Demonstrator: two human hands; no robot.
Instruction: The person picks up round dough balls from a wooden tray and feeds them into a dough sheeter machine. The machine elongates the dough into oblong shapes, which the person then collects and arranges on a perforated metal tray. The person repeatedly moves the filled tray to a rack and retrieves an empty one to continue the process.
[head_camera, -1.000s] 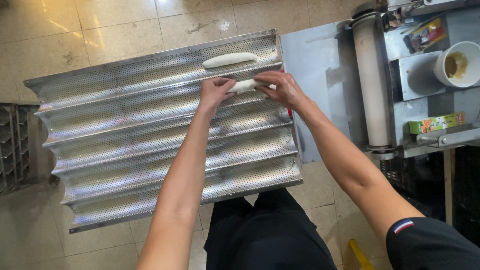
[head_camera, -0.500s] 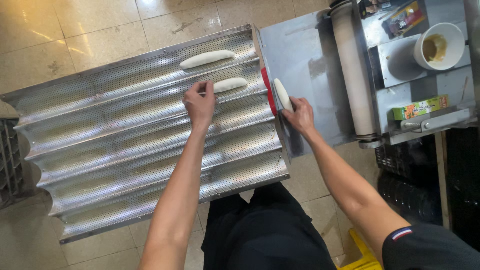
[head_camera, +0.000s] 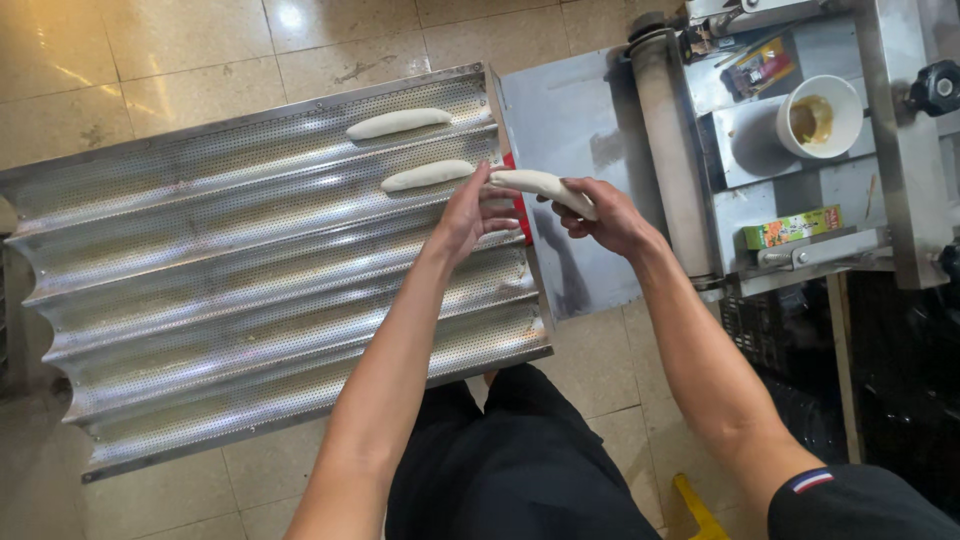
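Our right hand has its fingers curled around a long roll of raw dough, gripping its right end. Our left hand meets the free left end with loosely spread fingertips, touching rather than clasping. The roll's long axis runs left to right, over the right edge of the perforated baguette tray, roughly parallel to its channels. Two shaped dough pieces lie in the far channels, the nearer one just beyond our left fingertips, the other farther up. The dough roller machine stands to the right.
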